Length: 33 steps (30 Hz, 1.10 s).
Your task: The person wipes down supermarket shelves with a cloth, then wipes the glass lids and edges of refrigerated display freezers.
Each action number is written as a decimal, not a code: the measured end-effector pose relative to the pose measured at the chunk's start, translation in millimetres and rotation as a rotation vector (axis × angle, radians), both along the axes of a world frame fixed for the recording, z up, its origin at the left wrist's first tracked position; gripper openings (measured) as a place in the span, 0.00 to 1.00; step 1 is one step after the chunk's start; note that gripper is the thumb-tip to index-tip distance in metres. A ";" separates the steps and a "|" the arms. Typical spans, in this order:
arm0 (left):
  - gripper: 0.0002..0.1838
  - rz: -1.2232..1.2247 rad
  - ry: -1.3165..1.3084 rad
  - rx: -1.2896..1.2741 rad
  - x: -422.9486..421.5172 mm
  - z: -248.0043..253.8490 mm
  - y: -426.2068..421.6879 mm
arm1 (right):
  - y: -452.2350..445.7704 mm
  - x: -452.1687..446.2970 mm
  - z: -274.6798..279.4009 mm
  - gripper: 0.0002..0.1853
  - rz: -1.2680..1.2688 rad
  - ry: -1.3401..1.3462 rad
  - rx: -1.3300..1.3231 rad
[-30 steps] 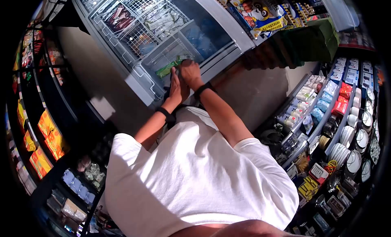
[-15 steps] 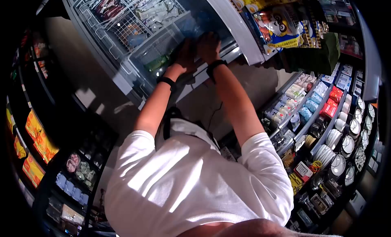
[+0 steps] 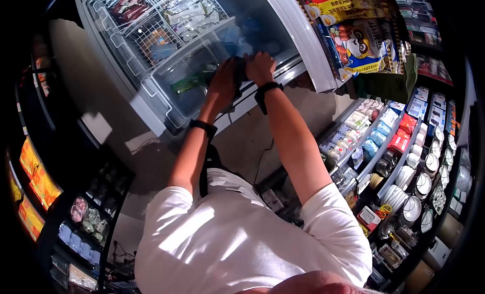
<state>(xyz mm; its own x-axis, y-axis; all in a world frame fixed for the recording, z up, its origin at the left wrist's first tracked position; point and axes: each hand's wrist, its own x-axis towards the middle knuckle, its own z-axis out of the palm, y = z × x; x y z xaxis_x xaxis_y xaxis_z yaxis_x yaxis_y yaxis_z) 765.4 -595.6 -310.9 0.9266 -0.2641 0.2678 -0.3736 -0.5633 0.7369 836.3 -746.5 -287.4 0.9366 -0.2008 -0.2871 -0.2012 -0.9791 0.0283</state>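
Note:
Both hands are together over the near edge of a chest freezer (image 3: 237, 99). My left hand (image 3: 223, 84) and my right hand (image 3: 260, 68) have a dark cloth-like item (image 3: 241, 70) between them. The fingers of my right hand are bent round its right side; my left hand presses against its left side, with its fingertips partly hidden. Left of my hands, a green package (image 3: 186, 85) lies in a white basket (image 3: 169, 71) inside the freezer. Each wrist has a black band.
Wire baskets (image 3: 156, 39) of wrapped packs fill the freezer's far left. Yellow snack bags (image 3: 361, 41) hang at the upper right. Shelves of plates and cups (image 3: 404, 185) stand to the right, and dark shelves with orange packs (image 3: 40, 180) to the left. A cable lies on the floor.
Both hands have moved right along the freezer edge, away from the green package. The dark item now shows between them. The view has shifted.

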 end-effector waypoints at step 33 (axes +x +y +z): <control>0.20 0.237 0.045 0.510 -172.1 39.6 84.7 | 56.6 -162.0 19.0 0.20 0.771 -0.286 0.393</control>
<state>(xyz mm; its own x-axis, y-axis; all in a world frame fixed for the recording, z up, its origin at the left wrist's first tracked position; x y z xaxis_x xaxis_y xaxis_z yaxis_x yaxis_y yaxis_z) 593.3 -510.9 -271.3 0.9838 -0.1331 0.1201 -0.1682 -0.9169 0.3619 674.3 -690.0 -268.5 0.8164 0.5742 0.0618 0.5656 -0.7733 -0.2865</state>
